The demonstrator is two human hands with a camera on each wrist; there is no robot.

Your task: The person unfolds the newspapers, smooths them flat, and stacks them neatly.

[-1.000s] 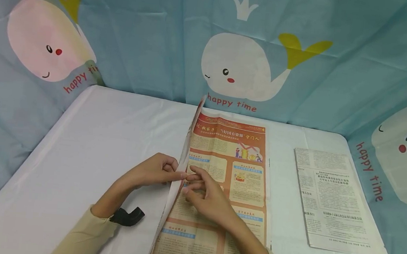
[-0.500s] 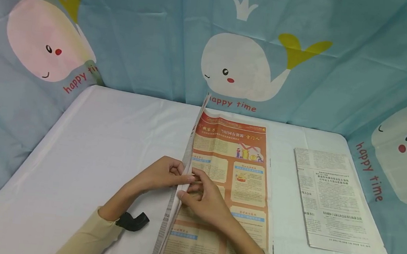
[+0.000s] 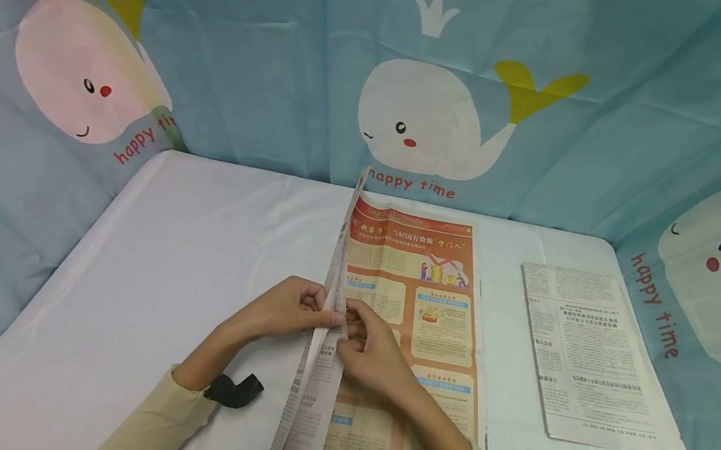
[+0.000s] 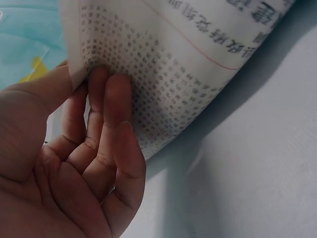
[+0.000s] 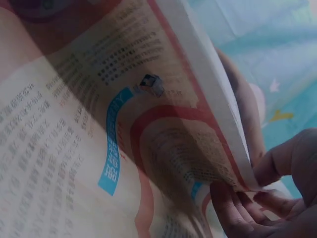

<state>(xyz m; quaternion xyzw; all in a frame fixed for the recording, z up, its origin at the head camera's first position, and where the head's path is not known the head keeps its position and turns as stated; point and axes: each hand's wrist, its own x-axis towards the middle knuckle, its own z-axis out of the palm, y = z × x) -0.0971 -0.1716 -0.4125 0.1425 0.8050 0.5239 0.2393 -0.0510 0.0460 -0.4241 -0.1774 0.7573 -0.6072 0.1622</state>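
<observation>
Low centre in the frame, the newspaper (image 3: 390,257) lies on the tabletop (image 3: 205,240), one side raised; left hand (image 3: 289,307) and right hand (image 3: 377,348) pinch its edge, fingers closed to thumbs, apparently to hold it upright.

A desk (image 3: 219,227) with a white top stands in a cloth-screened nook, its far edge and both flanks closed in by blue printed cloth (image 3: 250,94). Cartoon whales (image 3: 424,120), white crowns (image 3: 436,21) and red "happy time" lettering (image 3: 411,184) give the cloth a nursery look, dressing what appears to be a curtained-off work corner; whether in a home or a studio cannot be told.
</observation>
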